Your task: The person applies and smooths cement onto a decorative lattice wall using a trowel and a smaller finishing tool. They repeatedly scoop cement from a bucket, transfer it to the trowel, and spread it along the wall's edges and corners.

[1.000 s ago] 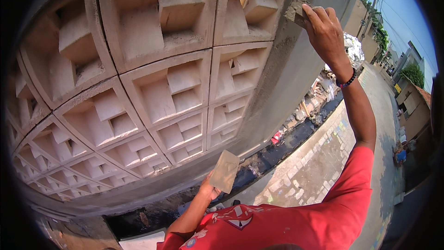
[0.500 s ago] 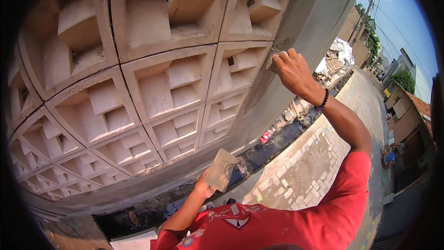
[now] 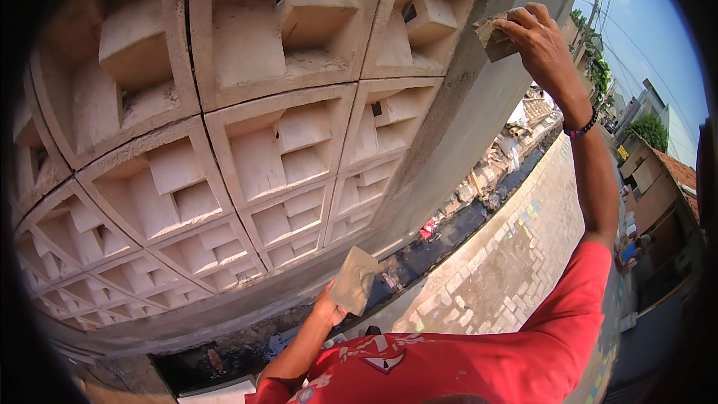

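Observation:
My right hand (image 3: 552,51) is raised at the upper right, its fingers closed on a small flat rectangular scraper (image 3: 495,37) smeared with grey mortar. The scraper is in front of the smooth grey pillar (image 3: 454,142); whether it touches the surface I cannot tell. Low in the middle, my left hand (image 3: 327,308) grips a thin rectangular board (image 3: 354,281) with wet grey streaks on its face. Beside the pillar, to its left, stands a wall of pale, deep-set ventilation blocks (image 3: 280,147). A rough, darker mortar strip (image 3: 410,151) runs along the joint between blocks and pillar.
A drain of dark water (image 3: 407,268) runs along the wall's foot, with rubble and litter (image 3: 479,179) at its far side. Right of it lies a paved lane (image 3: 479,292). A white slab (image 3: 218,392) is at the lower left. Houses (image 3: 647,179) line the right.
My right hand has moved up and to the right with the scraper, away from the joint beside the blocks. The left hand and its board have barely shifted.

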Motion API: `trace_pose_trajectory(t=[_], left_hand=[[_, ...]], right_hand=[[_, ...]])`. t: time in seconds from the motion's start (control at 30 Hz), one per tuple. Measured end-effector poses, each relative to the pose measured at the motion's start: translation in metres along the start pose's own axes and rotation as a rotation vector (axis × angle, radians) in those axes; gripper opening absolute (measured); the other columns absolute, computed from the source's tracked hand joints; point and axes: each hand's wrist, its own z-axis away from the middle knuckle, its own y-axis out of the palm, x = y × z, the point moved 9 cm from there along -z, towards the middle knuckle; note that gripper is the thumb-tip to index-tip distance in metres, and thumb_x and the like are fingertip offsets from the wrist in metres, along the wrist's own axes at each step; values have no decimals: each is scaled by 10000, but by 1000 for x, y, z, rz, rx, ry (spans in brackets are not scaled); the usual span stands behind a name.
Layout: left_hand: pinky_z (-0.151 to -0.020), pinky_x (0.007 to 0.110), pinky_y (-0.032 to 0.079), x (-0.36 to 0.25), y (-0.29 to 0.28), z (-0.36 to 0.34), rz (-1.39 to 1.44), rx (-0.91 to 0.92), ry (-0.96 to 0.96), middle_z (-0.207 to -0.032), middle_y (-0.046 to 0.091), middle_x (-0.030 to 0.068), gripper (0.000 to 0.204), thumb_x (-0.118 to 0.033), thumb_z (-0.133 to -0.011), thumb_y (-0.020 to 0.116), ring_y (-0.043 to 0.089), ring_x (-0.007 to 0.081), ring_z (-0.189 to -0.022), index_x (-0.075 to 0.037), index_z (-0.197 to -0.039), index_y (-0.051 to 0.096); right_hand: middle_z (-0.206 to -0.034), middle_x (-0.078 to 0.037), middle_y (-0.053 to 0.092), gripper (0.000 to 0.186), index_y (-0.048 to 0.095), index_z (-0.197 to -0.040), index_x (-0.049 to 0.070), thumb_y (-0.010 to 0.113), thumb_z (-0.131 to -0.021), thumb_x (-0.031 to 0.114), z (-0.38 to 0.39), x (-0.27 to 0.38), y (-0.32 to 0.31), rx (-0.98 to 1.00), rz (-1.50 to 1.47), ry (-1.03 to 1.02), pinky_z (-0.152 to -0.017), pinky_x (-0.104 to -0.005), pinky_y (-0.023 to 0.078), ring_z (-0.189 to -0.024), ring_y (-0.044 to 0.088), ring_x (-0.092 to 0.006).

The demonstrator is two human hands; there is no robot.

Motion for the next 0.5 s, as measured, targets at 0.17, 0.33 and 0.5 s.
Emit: trace_pose_trajectory(t=[0.17,0.33,0.5], left_hand=[[-742,385,570,4,1,-5,-29,-12,-7,-1096,622,73,295,-172,-945,487,644,214,-922,-100,-1230,508],[-756,407,570,7,-10,-5,3,-49,-4,-1119,612,74,295,-180,-954,467,641,227,-938,-99,-1236,500],[-765,403,569,7,-13,-7,-27,-60,-32,-1121,608,73,289,-189,-958,461,641,222,-938,-104,-1231,500]], right_hand=[[-956,-40,588,329,629,-1071,102,582,-753,30,-21,-2,16,150,27,-32,-840,-343,464,-979,514,-250],[-950,-96,594,222,586,-1012,50,638,-800,88,-10,4,5,308,-37,341,-758,-347,478,-877,568,-261],[-795,-123,581,290,505,-953,18,669,-782,184,42,-8,5,-21,-312,698,-626,-414,467,-680,591,-286]])
